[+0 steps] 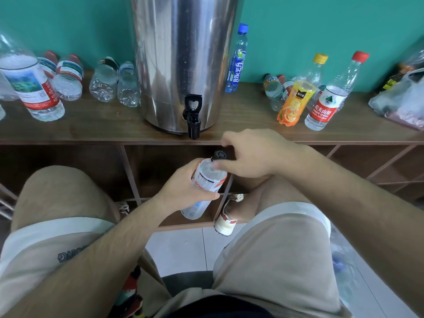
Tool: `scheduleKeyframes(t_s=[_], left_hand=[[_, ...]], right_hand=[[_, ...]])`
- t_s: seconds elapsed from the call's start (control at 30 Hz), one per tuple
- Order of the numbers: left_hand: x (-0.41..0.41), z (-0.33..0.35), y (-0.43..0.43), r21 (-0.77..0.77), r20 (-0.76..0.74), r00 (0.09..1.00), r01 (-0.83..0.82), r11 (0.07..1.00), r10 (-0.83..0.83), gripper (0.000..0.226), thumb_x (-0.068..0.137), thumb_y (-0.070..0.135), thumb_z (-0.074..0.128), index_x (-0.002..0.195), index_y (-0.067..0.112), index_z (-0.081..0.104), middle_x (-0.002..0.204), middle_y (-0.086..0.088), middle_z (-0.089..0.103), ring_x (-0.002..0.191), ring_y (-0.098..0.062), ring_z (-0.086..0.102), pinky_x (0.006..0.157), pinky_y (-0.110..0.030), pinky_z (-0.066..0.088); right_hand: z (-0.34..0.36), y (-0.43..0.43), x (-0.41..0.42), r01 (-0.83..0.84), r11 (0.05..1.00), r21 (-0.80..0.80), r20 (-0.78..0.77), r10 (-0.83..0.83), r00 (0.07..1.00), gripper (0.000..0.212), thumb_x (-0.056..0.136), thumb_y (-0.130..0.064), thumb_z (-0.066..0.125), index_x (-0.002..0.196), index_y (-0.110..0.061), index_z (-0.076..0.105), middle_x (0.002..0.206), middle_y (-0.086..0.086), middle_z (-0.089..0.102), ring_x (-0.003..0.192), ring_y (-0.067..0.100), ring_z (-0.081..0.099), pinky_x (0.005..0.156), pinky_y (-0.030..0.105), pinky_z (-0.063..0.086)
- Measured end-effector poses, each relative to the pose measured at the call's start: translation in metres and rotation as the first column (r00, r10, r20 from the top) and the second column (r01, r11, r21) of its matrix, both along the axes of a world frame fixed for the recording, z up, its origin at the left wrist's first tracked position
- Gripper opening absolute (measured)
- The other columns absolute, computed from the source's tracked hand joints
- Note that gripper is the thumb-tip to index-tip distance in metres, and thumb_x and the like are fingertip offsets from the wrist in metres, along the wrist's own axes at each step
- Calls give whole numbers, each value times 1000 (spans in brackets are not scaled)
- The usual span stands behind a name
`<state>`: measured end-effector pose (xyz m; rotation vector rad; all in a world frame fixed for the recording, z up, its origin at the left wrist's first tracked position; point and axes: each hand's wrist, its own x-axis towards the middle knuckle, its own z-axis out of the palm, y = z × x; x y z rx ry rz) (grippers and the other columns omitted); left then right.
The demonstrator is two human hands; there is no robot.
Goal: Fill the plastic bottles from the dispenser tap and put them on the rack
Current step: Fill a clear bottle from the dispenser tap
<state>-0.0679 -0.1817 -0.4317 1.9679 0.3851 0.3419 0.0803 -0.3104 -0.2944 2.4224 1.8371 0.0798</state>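
Both hands meet below the wooden counter (pixel 91 131). Left hand (pixel 183 188) wraps a clear, smooth plastic bottle with a white-and-red label (pixel 207 179); right hand (pixel 251 154) pinches its black screw cap (pixel 219 154). Its long axis tilts, neck pointing up towards the black tap (pixel 193 119) of the shiny steel cylindrical dispenser (pixel 183 53), right hand nearer.

Plain room: teal wall (pixel 68 24), wooden cubby rack (pixel 91 131), steel dispenser (pixel 183 53).
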Motion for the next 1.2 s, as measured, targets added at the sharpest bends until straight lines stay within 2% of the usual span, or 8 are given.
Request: scheduleKeyframes(t_s=[0.07,0.23,0.37,0.53,0.73,0.97,1.13,1.2], left_hand=[[0,1,1,-11,7,1000,1,1000,-1,72,66,29,96,114,60,52,113,39,63,108,19,57,71,2,46],[1,1,-1,-32,14,1000,2,999,-2,69,66,35,95,116,59,54,115,33,65,109,13,60,74,-7,50],[0,1,2,-58,31,999,-8,998,9,70,64,33,95,115,59,56,113,29,68,108,11,62,71,-3,50],[0,1,5,-36,-1,1000,-27,999,27,69,68,33,96,119,53,54,114,33,64,109,13,59,79,-13,51],[-3,7,2,-33,-32,996,80,996,-81,67,66,28,96,118,48,59,113,24,70,108,3,66,80,-17,55],[3,2,-19,206,-2,955,-289,935,296,69,61,50,92,120,46,57,109,24,67,99,1,64,80,-20,48],[2,16,-13,-1,3,990,-139,990,139,66,65,36,98,119,40,61,109,26,71,102,5,67,93,-35,59],[3,19,-23,110,-24,983,-177,978,181,68,64,47,96,121,41,60,109,24,70,102,3,66,92,-34,59]], right_hand=[[-2,1,-3,-55,997,-48,-78,51,996,41,99,-62,51,114,-24,56,81,-10,54,84,25,61,58,33,33],[-6,1,-5,-54,992,115,181,32,983,85,90,-82,4,74,-18,58,65,-3,54,57,18,45,52,30,23],[-7,0,-3,-116,992,41,-105,120,987,38,101,-61,47,108,-24,50,81,-8,57,79,25,57,56,33,29],[-13,2,-3,-130,980,148,224,95,970,75,91,-80,2,80,-23,50,72,-4,59,74,27,60,52,30,19],[-16,8,-5,-453,886,100,293,409,864,63,108,-51,23,85,-12,67,81,5,65,87,28,57,59,38,39],[-24,35,-24,389,919,62,78,-393,916,47,104,-34,31,62,-16,43,66,3,39,68,25,44,56,30,23],[-15,24,-17,-20,978,208,239,-31,971,52,105,-41,32,63,-15,45,64,0,44,79,21,40,60,32,23],[-12,23,-14,150,973,175,181,-182,967,52,105,-38,31,61,-11,44,64,2,44,68,25,41,56,31,20]])
